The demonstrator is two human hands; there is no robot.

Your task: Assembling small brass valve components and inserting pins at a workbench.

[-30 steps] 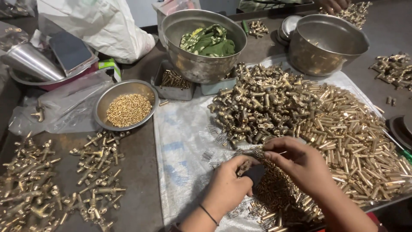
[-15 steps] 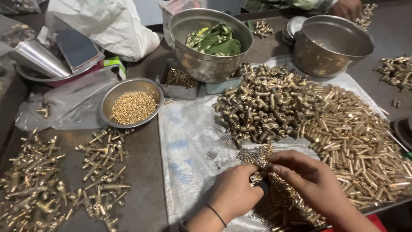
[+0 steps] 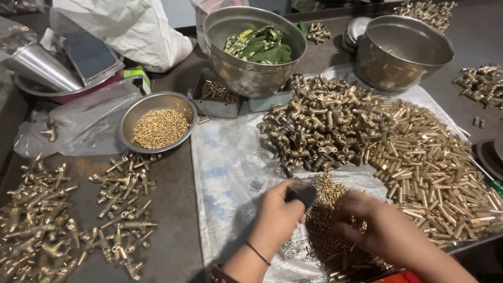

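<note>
My left hand [image 3: 276, 219] pinches a small dark object [image 3: 303, 195] over the white plastic sheet [image 3: 230, 178]. My right hand [image 3: 374, 226] is beside it with curled fingers, a small brass part [image 3: 361, 225] showing between them. It rests on a heap of small brass pins [image 3: 330, 243]. Just beyond the hands lies a pile of brass valve fittings [image 3: 319, 126]. To its right is a wide spread of brass tubes [image 3: 435, 167]. Thin springs [image 3: 266, 156] lie scattered on the sheet.
A steel bowl of tiny brass pieces [image 3: 160, 126] stands left of the sheet, with assembled fittings [image 3: 120, 209] below it. At the back are a large bowl holding green cloth [image 3: 254, 47], another steel bowl [image 3: 401, 50], a small tray [image 3: 215, 94] and a white bag [image 3: 131, 26].
My hands were joined around a brass fitting. They have since drawn apart and dropped toward the pin heap, and the left one shows a dark object.
</note>
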